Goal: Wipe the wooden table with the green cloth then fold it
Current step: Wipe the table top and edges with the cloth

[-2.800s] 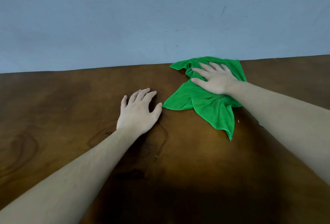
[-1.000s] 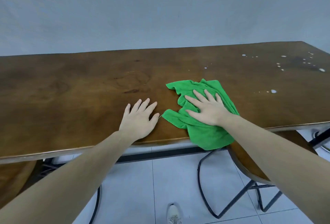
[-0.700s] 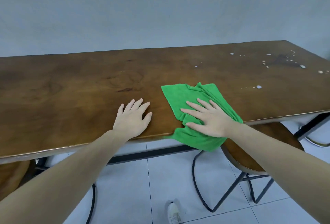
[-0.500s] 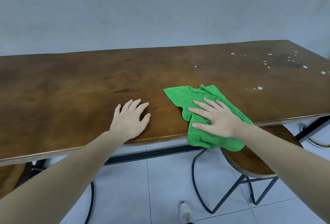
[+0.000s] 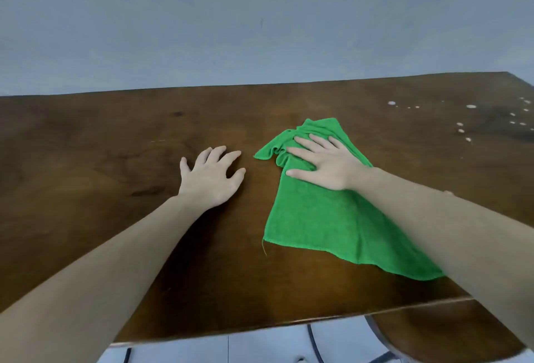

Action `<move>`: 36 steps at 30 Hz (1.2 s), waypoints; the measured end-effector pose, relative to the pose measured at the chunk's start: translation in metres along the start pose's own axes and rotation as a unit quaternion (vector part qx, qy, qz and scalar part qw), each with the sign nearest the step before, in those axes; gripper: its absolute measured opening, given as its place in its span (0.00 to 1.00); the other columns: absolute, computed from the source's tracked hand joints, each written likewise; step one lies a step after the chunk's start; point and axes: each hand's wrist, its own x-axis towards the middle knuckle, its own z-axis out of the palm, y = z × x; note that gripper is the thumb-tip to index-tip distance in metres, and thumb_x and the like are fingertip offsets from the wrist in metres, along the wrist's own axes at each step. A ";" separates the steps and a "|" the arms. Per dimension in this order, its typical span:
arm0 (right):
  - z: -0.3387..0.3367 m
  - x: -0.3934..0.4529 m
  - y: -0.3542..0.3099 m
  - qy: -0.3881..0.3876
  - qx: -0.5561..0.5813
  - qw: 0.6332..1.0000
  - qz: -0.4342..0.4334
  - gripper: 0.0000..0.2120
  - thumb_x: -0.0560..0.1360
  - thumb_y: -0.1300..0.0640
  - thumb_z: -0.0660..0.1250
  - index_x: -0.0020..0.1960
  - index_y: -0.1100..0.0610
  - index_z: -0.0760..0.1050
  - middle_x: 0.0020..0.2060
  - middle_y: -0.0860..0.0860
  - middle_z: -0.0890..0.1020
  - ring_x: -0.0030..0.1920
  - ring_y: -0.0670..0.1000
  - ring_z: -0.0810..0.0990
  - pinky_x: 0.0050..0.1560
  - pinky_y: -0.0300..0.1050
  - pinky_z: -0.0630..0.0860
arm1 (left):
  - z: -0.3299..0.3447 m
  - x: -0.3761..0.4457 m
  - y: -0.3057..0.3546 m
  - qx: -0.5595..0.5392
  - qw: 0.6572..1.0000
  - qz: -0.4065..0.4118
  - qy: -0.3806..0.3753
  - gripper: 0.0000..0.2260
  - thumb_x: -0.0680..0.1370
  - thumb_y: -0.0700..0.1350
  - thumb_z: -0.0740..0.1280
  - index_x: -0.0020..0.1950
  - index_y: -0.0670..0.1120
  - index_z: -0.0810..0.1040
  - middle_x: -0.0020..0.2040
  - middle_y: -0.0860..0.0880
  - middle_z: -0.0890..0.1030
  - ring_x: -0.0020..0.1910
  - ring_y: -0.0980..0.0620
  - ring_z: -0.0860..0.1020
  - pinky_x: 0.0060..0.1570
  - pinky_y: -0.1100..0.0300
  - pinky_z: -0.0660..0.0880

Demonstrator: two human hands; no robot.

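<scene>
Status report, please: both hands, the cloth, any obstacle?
Right hand flat, pressing green cloth. Left hand flat on wooden table. Cloth spread, not folded. White droplets far right; path clear.

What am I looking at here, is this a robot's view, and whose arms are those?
No robot here: a person wears a wide-angle camera on the head, looking forward and down, so you see their own two bare arms. The surface is a wooden table against a pale wall. The right hand lies flat with spread fingers on a green cloth, pressing it to the wood rather than gripping it. The left hand rests open on bare wood beside the cloth, not touching it. White droplets speckle the table's far right corner. Below the near edge, pale floor and part of a wooden stool show.
</scene>
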 end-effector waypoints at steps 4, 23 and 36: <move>-0.013 0.067 0.040 0.009 0.002 0.999 0.045 0.43 0.69 0.19 0.37 0.80 0.36 0.46 0.81 0.42 0.47 0.81 0.50 0.44 0.78 0.61 0.42 | 0.001 0.053 0.017 -0.015 0.999 -0.027 0.021 0.23 0.80 0.64 0.52 0.76 0.63 0.62 0.79 0.56 0.59 0.79 0.51 0.51 0.74 0.33 0.44; -0.052 0.218 0.154 -0.005 -0.005 0.997 -0.071 0.35 0.75 0.24 0.40 0.79 0.34 0.49 0.81 0.39 0.50 0.80 0.48 0.48 0.78 0.56 0.44 | 0.012 0.112 0.034 0.005 0.996 -0.043 0.075 0.23 0.81 0.63 0.50 0.76 0.64 0.60 0.79 0.58 0.60 0.79 0.54 0.52 0.76 0.37 0.45; -0.038 0.170 0.152 -0.001 -0.040 0.999 -0.008 0.30 0.80 0.32 0.41 0.80 0.37 0.42 0.82 0.46 0.44 0.81 0.57 0.43 0.78 0.66 0.42 | 0.009 0.110 0.038 0.000 0.996 -0.051 0.067 0.23 0.81 0.62 0.51 0.76 0.63 0.62 0.78 0.57 0.61 0.79 0.52 0.54 0.76 0.38 0.45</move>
